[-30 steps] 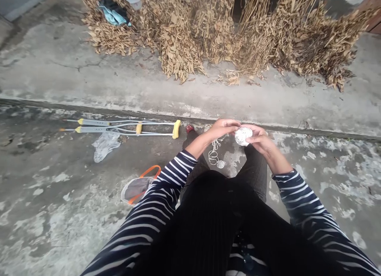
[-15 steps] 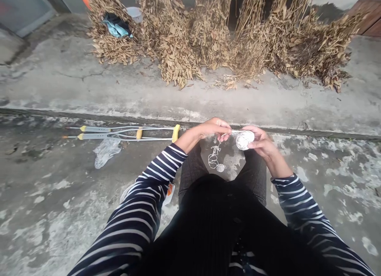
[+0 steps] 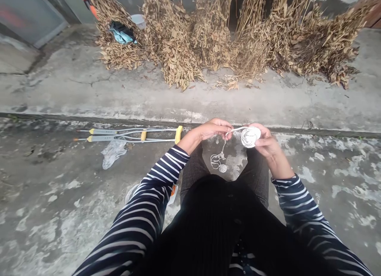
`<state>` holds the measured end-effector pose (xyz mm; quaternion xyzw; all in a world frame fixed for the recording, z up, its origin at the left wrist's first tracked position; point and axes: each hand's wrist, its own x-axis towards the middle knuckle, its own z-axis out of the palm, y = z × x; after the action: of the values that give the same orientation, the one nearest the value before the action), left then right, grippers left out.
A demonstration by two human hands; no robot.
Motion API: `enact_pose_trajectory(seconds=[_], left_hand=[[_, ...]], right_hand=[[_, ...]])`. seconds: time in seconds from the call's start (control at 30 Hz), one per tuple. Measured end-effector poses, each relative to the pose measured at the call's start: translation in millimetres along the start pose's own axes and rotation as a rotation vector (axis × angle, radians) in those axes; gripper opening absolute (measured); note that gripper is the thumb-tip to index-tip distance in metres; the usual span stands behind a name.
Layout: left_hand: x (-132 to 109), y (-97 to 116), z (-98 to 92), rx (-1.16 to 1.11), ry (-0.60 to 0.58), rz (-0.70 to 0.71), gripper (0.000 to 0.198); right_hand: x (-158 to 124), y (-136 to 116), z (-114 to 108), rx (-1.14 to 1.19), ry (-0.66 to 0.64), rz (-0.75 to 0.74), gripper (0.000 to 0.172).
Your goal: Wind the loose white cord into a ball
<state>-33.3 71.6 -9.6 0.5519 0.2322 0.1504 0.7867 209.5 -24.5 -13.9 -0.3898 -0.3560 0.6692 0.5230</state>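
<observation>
The right hand [image 3: 266, 144] cups a white string ball [image 3: 249, 137] in curled fingers, held above the right knee. The left hand [image 3: 214, 130], reaching in from the left, pinches the ball's strand [image 3: 235, 129] between its fingertips.

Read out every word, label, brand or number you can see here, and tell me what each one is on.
No readable text shows anywhere.
The reddish marking on the grey panel at top left is too blurred to read.
The orange-and-white item by the left elbow is too small and partly hidden to tell.
The crutches and the ball of white string show no legible marks.
</observation>
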Motion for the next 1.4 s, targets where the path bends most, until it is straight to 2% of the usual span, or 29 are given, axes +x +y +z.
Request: enact_pose_trajectory(seconds=[0.23, 0.4, 0.53, 0.63, 0.87, 1.03, 1.1, 1.17, 1.27, 1.4], left_hand=[[-4, 13, 7.8, -0.040, -0.088, -0.037, 0.026], [-10, 12, 7.1, -0.028, -0.116, -0.075, 0.039], [-18, 8, 3.3, -0.057, -0.105, -0.066, 0.041], [-20, 7, 2.3, -0.066, -0.056, -0.057, 0.040], [-19, 8, 9.8, -0.069, 0.035, -0.025, 0.043], [-12, 4, 7.3, -0.100, 0.194, 0.044, 0.040], [-7, 3, 3.5, -0.095, 0.216, 0.029, 0.039], [-1, 3, -0.2, -0.077, 0.165, -0.021, 0.038], [5, 2, -2.0, -0.025, -0.021, -0.139, 0.040], [6, -2, 8.1, -0.001, -0.191, -0.225, 0.038]], right_hand=[[6, 2, -10, 0.130, -0.148, 0.000, 0.053], [7, -10, -12, 0.107, -0.101, -0.033, 0.053], [5, -15, -16, -0.024, -0.097, -0.057, 0.062], [5, -16, -15, -0.102, -0.111, -0.065, 0.064], [5, -23, -5, -0.091, -0.070, -0.072, 0.062], [6, -25, 3, -0.098, -0.159, -0.094, 0.055], [7, -26, 6, -0.117, -0.214, -0.095, 0.052], [9, -28, 10, -0.137, -0.233, -0.105, 0.050], [11, -31, 12, -0.172, -0.197, -0.119, 0.052], [11, -28, 11, -0.222, -0.161, -0.146, 0.056]])
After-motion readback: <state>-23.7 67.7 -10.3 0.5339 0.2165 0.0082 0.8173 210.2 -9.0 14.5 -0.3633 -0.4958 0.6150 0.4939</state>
